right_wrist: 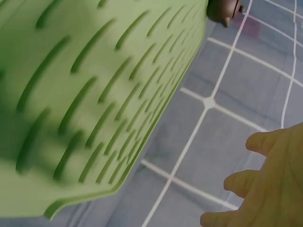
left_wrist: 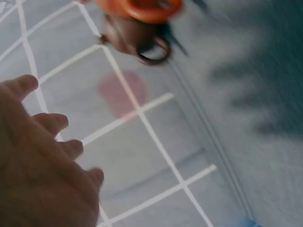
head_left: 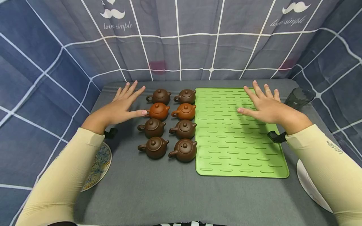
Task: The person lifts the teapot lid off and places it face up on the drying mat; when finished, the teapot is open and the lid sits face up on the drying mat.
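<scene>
My left hand (head_left: 120, 105) is spread with straight fingers just left of the teapots, its thumb tip overlapping the handle of an orange-brown teapot (head_left: 159, 111) in the head view. Over the right part of a green ridged mat (head_left: 223, 131) hovers my right hand (head_left: 264, 106), fingers spread and holding nothing. Small clay teapots stand in two columns along the mat's left edge: dark brown ones, such as this front teapot (head_left: 185, 150), and two orange-brown ones in the second row, including the right teapot (head_left: 184, 111). Their spouts point right, handles left. The left wrist view is blurred.
A dark transparent cup (head_left: 299, 98) stands at the back right. A patterned plate (head_left: 99, 166) lies partly under my left forearm, and a white plate (head_left: 309, 185) partly under the right. Checked curtains (head_left: 195, 53) bound the grey table (head_left: 158, 194) at the back and sides.
</scene>
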A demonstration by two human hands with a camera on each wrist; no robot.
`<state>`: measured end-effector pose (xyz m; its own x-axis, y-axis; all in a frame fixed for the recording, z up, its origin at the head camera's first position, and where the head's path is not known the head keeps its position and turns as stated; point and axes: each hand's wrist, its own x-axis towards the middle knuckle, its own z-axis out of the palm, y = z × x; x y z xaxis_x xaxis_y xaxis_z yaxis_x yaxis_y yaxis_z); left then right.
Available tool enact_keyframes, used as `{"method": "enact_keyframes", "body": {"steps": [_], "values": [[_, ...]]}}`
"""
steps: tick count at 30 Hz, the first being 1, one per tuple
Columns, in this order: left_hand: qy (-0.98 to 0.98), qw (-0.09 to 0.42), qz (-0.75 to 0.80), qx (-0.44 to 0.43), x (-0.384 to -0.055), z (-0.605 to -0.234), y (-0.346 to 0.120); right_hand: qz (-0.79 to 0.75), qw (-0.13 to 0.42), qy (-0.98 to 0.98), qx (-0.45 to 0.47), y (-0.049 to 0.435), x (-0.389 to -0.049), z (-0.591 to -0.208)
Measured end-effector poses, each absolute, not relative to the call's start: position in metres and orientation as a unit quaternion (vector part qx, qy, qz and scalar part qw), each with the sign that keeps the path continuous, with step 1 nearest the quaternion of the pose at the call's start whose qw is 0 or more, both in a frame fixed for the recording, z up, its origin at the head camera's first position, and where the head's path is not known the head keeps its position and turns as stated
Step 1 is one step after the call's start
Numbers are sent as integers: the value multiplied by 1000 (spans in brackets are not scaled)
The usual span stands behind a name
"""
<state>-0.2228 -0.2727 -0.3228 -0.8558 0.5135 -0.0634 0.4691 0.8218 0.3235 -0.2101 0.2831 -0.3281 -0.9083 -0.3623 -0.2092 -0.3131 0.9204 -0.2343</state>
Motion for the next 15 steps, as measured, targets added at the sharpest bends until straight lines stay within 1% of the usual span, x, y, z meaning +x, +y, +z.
{"method": "enact_keyframes", "body": {"steps": [6,15], "values": [[924,6,232,303,-189,-315,-257,-110,112,967,-201,261,-202,-328],[876,-56,321,354,-133,-326,-230,-117,92,954,-261,219,-184,-331]]}}
